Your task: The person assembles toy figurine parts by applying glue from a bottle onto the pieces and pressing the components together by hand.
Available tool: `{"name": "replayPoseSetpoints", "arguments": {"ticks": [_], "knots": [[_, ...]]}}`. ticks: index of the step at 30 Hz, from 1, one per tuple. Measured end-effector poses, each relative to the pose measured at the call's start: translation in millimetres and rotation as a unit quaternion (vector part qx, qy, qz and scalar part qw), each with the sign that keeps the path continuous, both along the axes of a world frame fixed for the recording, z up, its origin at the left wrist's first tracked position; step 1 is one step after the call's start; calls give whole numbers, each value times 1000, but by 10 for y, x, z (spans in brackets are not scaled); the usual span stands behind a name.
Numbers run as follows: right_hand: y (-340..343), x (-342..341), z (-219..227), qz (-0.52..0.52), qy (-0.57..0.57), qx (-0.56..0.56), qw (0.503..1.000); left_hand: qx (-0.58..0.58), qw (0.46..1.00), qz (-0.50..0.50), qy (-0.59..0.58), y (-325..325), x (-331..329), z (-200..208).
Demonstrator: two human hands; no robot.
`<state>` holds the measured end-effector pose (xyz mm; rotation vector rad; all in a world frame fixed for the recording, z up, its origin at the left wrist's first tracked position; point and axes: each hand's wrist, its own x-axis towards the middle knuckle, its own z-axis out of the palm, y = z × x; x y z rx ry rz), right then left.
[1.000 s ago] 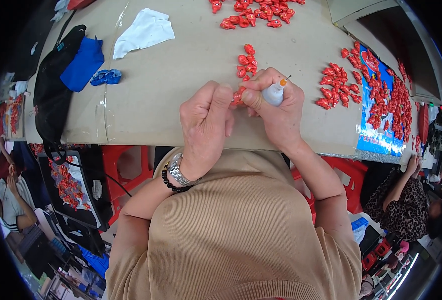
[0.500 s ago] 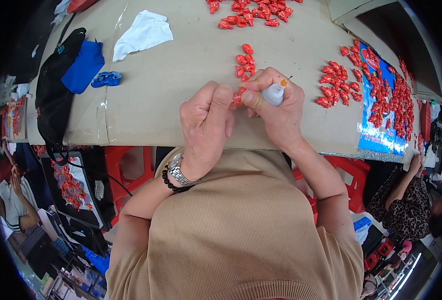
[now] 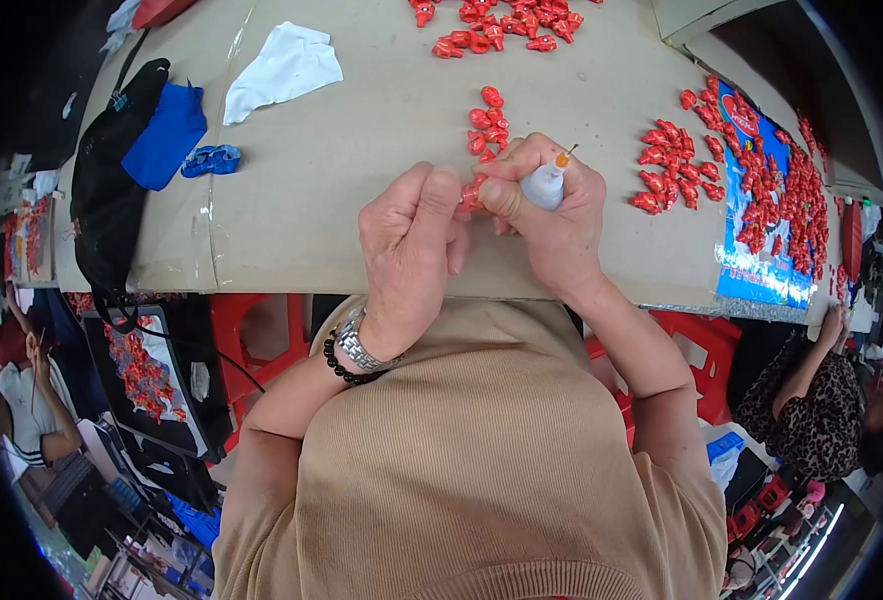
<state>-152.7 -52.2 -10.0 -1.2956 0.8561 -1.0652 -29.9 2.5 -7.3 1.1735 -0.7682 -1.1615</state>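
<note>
Over the table's near edge my two hands meet at a small red plastic piece point(image 3: 471, 196). My left hand point(image 3: 408, 235), with a watch and a black bead bracelet at the wrist, pinches one end of it. The thumb and forefinger of my right hand point(image 3: 559, 215) grip the other end. Tucked in that same right hand is a white squeeze bottle point(image 3: 544, 187) with an orange collar and a thin needle tip pointing up and away. Just beyond my fingers lies a short column of red pieces point(image 3: 486, 118). My fingers partly hide the held piece.
More red pieces lie in a far group point(image 3: 502, 25), a right group point(image 3: 674, 165) and a dense heap on a blue printed sheet point(image 3: 752, 275). At left are a white cloth point(image 3: 284, 72), a blue cloth point(image 3: 167, 135) and a black bag point(image 3: 112, 215). People sit at both sides.
Little differs. The bottle's needle tip has shifted slightly left and nearer upright, and the red piece between my fingers has turned a little.
</note>
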Motion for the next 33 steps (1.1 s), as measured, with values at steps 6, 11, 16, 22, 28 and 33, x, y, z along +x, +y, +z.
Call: {"name": "replayPoseSetpoints", "arguments": {"ticks": [6, 11, 16, 22, 28, 33], "knots": [[2, -23, 39, 11, 15, 23, 1000, -1, 1000, -3, 2, -2, 5, -15], [-17, -23, 47, 3, 18, 10, 1000, -4, 1000, -13, -5, -20, 26, 4], [-67, -8, 50, -40, 26, -84, 995, -34, 996, -39, -68, -54, 91, 19], [-31, 4, 47, -64, 31, -104, 992, -79, 991, -5, -104, -54, 104, 40], [4, -6, 20, -94, 63, -179, 977, -116, 987, -11, -106, -25, 106, -1], [3, -25, 3, -64, 39, -183, 980, -126, 988, -5, -91, 12, 90, -39]]}}
